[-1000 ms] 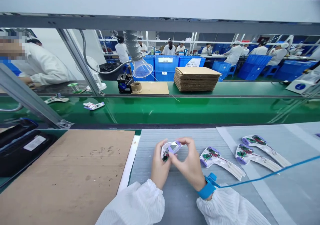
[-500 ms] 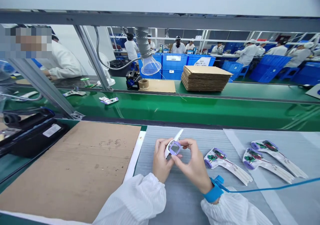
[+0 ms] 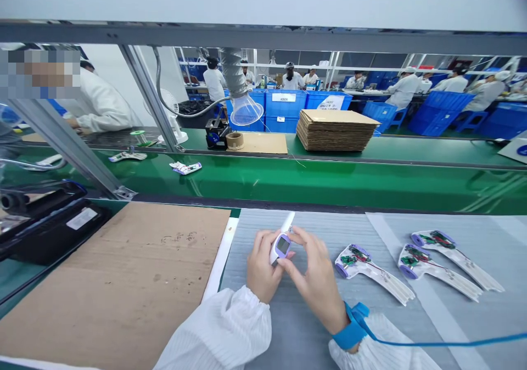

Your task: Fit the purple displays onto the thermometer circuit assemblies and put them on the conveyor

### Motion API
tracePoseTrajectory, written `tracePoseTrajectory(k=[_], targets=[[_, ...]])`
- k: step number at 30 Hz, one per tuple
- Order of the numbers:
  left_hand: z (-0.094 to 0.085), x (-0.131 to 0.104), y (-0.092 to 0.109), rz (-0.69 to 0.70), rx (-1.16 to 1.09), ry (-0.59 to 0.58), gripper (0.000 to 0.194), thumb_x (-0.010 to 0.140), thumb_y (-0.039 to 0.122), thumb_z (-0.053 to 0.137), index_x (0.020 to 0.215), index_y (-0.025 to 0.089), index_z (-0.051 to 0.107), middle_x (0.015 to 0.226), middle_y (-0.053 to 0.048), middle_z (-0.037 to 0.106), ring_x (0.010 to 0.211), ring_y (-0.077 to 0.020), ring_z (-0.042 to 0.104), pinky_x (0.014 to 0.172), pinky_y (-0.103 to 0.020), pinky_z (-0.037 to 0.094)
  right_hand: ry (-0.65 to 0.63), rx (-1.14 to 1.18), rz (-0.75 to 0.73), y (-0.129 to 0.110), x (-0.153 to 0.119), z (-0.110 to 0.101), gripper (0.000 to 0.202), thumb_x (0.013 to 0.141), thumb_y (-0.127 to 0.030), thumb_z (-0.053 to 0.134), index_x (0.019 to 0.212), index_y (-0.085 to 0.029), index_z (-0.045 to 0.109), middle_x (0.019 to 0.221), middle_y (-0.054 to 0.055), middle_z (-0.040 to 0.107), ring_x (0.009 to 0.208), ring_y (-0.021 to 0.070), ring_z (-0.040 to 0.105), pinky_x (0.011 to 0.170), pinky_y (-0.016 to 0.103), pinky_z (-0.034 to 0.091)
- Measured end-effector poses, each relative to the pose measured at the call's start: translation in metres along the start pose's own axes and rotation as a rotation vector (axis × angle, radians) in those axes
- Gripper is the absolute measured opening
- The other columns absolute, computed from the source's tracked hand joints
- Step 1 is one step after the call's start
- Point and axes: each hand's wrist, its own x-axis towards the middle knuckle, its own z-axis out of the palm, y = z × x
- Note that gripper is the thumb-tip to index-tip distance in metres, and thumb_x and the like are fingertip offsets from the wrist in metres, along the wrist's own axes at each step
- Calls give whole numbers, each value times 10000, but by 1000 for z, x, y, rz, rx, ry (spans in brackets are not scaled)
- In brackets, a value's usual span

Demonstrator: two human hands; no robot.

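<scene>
My left hand is closed around a white and purple infrared thermometer, its small grey screen facing up towards me. The white handle points away, up and slightly right. Fingers and thumb of my right hand pinch the thermometer's right side, and a blue strap circles that wrist. To the right lies an open thermometer half with a green circuit board and wires showing. Farther right are a second such half and a third half, close together on the grey mat.
Cardboard covers the left of the bench, beside a black case. Behind runs a green conveyor carrying thermometer parts. An extraction funnel hangs above; stacked cardboard stands beyond. Co-workers sit in the background.
The thermometer has turned in my hands, its screen now more tilted, and both hands have shifted slightly left. On the conveyor, the parts have travelled to the right.
</scene>
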Motion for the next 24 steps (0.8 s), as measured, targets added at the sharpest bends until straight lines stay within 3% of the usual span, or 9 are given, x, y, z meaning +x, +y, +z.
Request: tracePoseTrajectory(k=[5,10,13,16,18,21,24], targets=[[-10,2,5,77,10,-52,238,819,254,550,1053,214,535,983,-45,534,896,-161,535,734,-247,429,-21,-8,-140,8,7,-12,478,797,-369,607,1205,-211,414,1118,89,554,1103,251,464,921,431,372],[-12,9,11,13,-170,-92,142,828,281,525,901,173,581,858,-49,559,821,-169,533,746,-277,425,-194,-94,-342,20,18,-26,490,800,-350,607,1226,-207,413,1141,94,562,1104,251,482,956,454,346],[-7,10,11,-128,-317,-239,202,841,343,490,897,172,581,866,-56,560,806,-176,549,700,-272,456,-299,-236,-331,21,18,-32,427,806,-218,593,1207,-201,444,1075,90,601,993,239,547,836,405,430],[-3,12,-1,-263,-410,-332,414,789,426,542,1140,212,494,1153,-80,512,1038,-226,510,800,-289,474,-268,-302,-209,43,26,-47,439,755,-229,641,1165,-222,484,1047,47,625,958,196,578,823,318,453],[1,20,-15,-386,-396,-345,595,737,491,579,1243,234,401,1227,-83,479,1046,-241,520,820,-313,484,-98,-392,-12,78,31,-79,468,711,-269,671,1145,-240,500,1040,15,631,930,162,598,799,252,467],[7,32,-33,-582,-299,-354,608,672,584,587,1129,193,497,1128,-100,554,917,-245,583,760,-325,512,245,-581,297,133,19,-161,366,736,-256,611,1087,-190,530,907,50,653,771,183,630,669,282,487],[9,32,-34,-596,-267,-341,549,632,605,589,959,165,588,998,-99,609,846,-242,595,746,-335,514,508,-674,454,165,-6,-240,217,754,-305,574,901,-146,584,661,80,619,563,224,597,506,328,441]])
